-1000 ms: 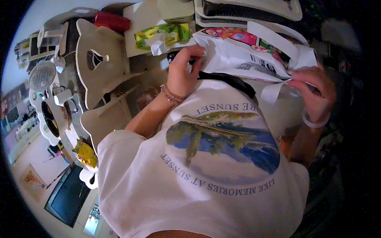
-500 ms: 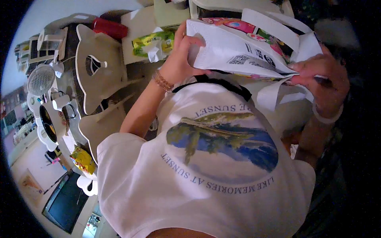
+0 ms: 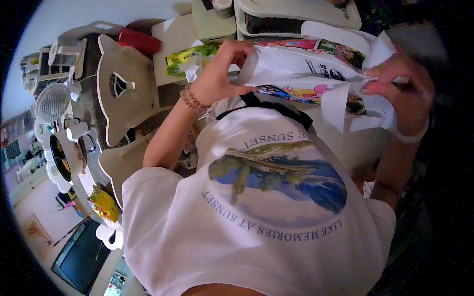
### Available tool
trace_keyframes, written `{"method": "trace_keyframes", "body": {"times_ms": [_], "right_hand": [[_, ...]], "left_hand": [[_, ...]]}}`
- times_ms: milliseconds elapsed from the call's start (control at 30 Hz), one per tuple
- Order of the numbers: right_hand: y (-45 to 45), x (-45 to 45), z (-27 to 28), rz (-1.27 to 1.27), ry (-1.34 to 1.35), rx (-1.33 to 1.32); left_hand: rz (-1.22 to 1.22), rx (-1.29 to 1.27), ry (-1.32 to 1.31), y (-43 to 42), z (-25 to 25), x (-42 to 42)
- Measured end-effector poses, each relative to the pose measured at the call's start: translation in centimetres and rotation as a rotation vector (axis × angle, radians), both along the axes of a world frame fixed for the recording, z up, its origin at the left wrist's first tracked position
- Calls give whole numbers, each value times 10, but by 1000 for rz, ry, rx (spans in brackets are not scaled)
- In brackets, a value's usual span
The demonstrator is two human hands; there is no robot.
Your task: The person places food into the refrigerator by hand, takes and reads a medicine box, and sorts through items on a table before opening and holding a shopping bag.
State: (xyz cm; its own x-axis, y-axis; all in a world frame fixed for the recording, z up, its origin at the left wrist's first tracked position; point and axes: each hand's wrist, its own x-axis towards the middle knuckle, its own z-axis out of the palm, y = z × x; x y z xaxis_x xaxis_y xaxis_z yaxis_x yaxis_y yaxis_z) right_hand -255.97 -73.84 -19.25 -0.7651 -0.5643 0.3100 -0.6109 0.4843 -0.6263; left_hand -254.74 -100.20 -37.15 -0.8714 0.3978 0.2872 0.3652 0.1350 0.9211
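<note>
A white tote bag [image 3: 284, 61] with colourful printed faces lies sideways in front of my chest, between both hands. My left hand [image 3: 219, 74] is closed around its left end, thumb on the near edge and fingers on the far edge. At the other end, my right hand [image 3: 400, 86] pinches the gathered edge of the bag near its opening. White strap handles [image 3: 335, 106] loop out beside the right hand, one on the near side and one on the far side. Black print shows on the white side panel, which is folding inward. The bag's inside is hidden.
A green tissue pack [image 3: 190, 59] lies beyond my left hand, with a red object [image 3: 139, 40] farther left. Cream chairs [image 3: 121, 89] stand at left, near a white fan [image 3: 53, 101] and a yellow packet [image 3: 103, 203]. A cream shelf unit [image 3: 296, 11] is behind the bag.
The white side panel has narrowed and creased inward, and more of the near printed face shows. The bag's left end has turned, and my left hand has shifted slightly with it.
</note>
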Motion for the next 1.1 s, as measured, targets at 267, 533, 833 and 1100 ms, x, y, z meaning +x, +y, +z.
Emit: {"method": "trace_keyframes", "body": {"times_ms": [267, 533, 833, 1100], "right_hand": [[2, -3, -8, -110, -61, -42], [-5, -28, -1, -317, -208, 59], [-29, -61, 3, -14, -227, 93], [-34, -69, -10, 47, -111, 158]], "left_hand": [[231, -171, 176, 3, -9, 20], [284, 133, 62, 15, -30, 16], [74, -269, 157, 27, -13, -4], [425, -135, -18, 38, -40, 2]]}}
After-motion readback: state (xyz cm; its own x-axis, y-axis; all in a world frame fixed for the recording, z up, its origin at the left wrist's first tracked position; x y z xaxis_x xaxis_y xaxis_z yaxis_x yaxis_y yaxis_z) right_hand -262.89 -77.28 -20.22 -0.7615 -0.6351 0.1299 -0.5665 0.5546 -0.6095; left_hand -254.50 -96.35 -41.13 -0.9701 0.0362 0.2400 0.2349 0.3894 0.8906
